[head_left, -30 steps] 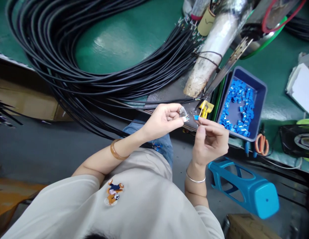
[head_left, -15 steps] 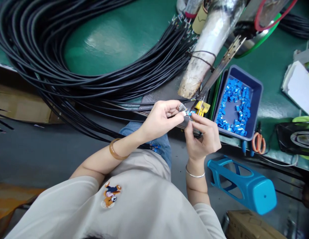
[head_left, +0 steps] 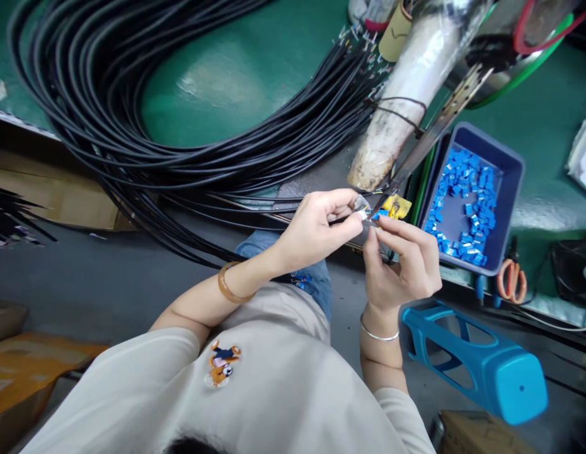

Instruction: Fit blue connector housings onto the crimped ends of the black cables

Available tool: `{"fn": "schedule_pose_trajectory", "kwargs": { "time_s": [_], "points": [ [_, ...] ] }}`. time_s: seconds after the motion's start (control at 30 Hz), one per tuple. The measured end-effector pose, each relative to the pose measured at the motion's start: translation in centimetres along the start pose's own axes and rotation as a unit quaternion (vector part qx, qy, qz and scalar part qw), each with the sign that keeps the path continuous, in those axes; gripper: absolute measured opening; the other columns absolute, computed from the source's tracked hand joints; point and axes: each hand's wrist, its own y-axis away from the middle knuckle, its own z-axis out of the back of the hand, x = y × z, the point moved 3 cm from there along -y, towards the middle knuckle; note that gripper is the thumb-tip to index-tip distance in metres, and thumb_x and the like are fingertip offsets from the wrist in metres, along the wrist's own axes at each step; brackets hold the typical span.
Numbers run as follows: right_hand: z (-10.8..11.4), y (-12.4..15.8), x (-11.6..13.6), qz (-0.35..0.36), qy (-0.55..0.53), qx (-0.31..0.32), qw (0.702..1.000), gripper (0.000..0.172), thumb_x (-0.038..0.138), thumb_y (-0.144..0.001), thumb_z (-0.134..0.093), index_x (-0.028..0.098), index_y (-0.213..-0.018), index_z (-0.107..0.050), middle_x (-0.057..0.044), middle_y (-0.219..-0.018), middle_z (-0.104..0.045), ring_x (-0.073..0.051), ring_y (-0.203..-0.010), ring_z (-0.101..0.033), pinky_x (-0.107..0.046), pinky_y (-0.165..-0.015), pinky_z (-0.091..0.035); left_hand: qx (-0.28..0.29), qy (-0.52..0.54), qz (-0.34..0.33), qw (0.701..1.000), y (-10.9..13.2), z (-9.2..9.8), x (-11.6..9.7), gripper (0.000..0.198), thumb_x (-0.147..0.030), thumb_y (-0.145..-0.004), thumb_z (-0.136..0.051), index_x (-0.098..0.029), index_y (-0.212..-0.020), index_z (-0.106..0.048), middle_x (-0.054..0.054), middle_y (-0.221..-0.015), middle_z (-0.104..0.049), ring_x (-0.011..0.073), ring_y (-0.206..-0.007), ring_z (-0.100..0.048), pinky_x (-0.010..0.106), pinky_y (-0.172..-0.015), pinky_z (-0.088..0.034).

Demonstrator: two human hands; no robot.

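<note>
My left hand (head_left: 316,224) pinches the stripped end of a black cable, its thin wires showing at the fingertips. A small blue connector (head_left: 380,215) sits just beyond those fingertips, partly covered by my right fingers. My right hand (head_left: 404,261) is closed at thumb and forefinger on what looks like a thin wire beside the connector; the fingers hide most of it. A slim metal rod (head_left: 411,154) slants down so that its lower end is close to both sets of fingertips. Behind the connector lies a yellow piece (head_left: 397,207), perhaps a sponge.
A thick bundle of black cables (head_left: 217,161) curves over the green bench (head_left: 217,82). A foil-wrapped duct (head_left: 401,113) hangs above my hands. On the right are a bin (head_left: 513,189) of blue connectors, orange-handled scissors (head_left: 511,280) and a blue stool (head_left: 520,384).
The whole scene has shifted right in view as my head turned left. Both hands stay together at the cable end, and less of the blue connector shows between them.
</note>
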Motion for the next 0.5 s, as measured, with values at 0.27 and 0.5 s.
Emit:
{"fn": "schedule_pose_trajectory", "kwargs": {
  "time_s": [0.27, 0.5],
  "points": [
    [0.18, 0.19, 0.19, 0.024, -0.01, 0.005, 1.0, 0.02, 0.006, -0.077, -0.076, 0.019, -0.088, -0.064, -0.003, -0.095, -0.078, -0.014, -0.085, -0.074, -0.026, -0.079, -0.061, 0.01, 0.007, 0.018, 1.0, 0.13, 0.12, 0.11, 0.018, -0.016, -0.086, -0.055, -0.015, -0.069, -0.048, -0.007, -0.059, -0.031, 0.0044, -0.054, -0.025, 0.02, -0.048, -0.022],
    [0.13, 0.27, -0.13, -0.021, -0.031, 0.014, 0.999, 0.02, 0.004, -0.079, -0.074, 0.019, -0.089, -0.067, -0.003, -0.092, -0.077, -0.013, -0.085, -0.073, -0.027, -0.08, -0.06, 0.025, 0.01, 0.038, 0.999, 0.35, 0.25, 0.12, 0.014, -0.015, -0.085, -0.055, -0.014, -0.072, -0.051, -0.007, -0.058, -0.03, 0.0039, -0.053, -0.025, 0.019, -0.047, -0.021]
  ]
}}
